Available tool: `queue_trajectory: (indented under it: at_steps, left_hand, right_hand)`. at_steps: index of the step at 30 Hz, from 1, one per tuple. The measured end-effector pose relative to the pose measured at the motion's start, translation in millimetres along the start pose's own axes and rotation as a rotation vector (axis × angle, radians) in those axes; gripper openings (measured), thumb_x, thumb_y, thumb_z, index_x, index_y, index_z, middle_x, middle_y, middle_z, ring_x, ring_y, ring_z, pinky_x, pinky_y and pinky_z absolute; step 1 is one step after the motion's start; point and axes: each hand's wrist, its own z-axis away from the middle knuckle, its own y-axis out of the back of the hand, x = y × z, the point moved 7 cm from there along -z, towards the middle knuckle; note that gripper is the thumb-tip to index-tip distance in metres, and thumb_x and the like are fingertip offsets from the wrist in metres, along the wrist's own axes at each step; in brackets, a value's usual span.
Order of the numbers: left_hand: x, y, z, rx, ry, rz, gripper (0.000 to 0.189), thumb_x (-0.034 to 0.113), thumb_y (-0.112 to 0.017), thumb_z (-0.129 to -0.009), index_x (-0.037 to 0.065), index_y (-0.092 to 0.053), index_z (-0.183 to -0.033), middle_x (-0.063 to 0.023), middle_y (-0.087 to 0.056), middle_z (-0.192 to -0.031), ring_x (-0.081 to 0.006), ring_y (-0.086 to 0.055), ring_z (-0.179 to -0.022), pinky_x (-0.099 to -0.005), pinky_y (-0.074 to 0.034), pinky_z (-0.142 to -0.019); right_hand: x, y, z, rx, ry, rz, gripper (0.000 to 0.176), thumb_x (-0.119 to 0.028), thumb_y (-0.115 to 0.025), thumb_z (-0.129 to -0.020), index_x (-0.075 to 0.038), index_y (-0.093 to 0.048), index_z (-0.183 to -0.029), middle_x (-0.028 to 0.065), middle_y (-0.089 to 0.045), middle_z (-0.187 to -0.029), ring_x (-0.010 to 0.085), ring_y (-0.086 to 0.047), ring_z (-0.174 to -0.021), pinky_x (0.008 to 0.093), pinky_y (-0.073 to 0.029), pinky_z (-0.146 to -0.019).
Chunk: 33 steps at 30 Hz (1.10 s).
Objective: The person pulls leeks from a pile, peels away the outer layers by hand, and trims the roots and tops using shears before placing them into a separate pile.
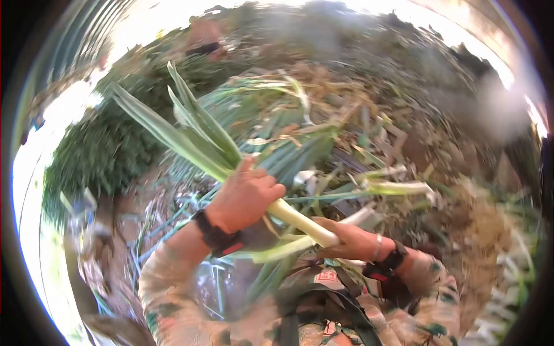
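Note:
My left hand (245, 195) is closed around the stalk of a large green onion (297, 221), just below where its leaves fan out to the upper left. My right hand (353, 242) grips the pale root end at the lower right, its fingers partly hidden behind it. A loose, pale green outer layer (284, 249) hangs beneath the stalk, close to my right hand. Behind my hands, a heap of green onions (300, 158) lies with dry, brownish leaves among them.
A tall mound of green leaves (109, 150) stands at the left. Leaf scraps and peelings (398, 138) cover the ground ahead and to the right. Whitish stalks (499, 300) lie at the lower right. Far back, a blurred person (205, 37) is near the mound.

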Motion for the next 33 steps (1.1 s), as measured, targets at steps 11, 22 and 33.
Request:
queue_trajectory:
  at_steps: [11, 22, 33]
  left_hand:
    - [75.2, 10.5, -74.8, 0.571, -0.202, -0.174, 0.053, 0.006, -0.065, -0.078, 0.011, -0.049, -0.129, -0.0134, -0.046, -0.135, -0.0377, -0.043, -0.127, -0.0577, -0.031, -0.105]
    - [47.5, -60.2, -75.5, 0.240, 0.049, 0.157, 0.061, 0.034, -0.071, -0.079, 0.009, -0.053, -0.131, -0.0184, -0.055, -0.129, -0.0363, -0.050, -0.119, -0.0497, -0.039, -0.100]
    - [-22.3, -201.6, -29.6, -0.433, 0.310, 0.380, 0.066, 0.032, -0.066, -0.074, 0.009, -0.046, -0.133, -0.0185, -0.043, -0.136, -0.0396, -0.038, -0.127, -0.0468, -0.031, -0.107]
  right_hand:
    - [-5.0, 50.2, 57.3, 0.770, 0.247, -0.593, 0.069, -0.012, -0.069, -0.071, 0.001, -0.039, -0.132, 0.0136, -0.058, -0.098, 0.0181, -0.058, -0.088, 0.0329, -0.049, -0.075]
    - [-34.9, 157.8, 426.3, 2.094, -0.267, -0.055, 0.051, -0.010, -0.070, -0.079, 0.005, -0.046, -0.122, 0.0060, -0.062, -0.070, 0.0140, -0.059, -0.048, 0.0256, -0.050, -0.040]
    - [-36.2, 189.3, 612.5, 2.244, -0.982, 1.277, 0.060, -0.043, -0.062, -0.088, 0.002, -0.051, -0.125, 0.0215, -0.062, -0.113, 0.0286, -0.061, -0.105, 0.0402, -0.048, -0.088]
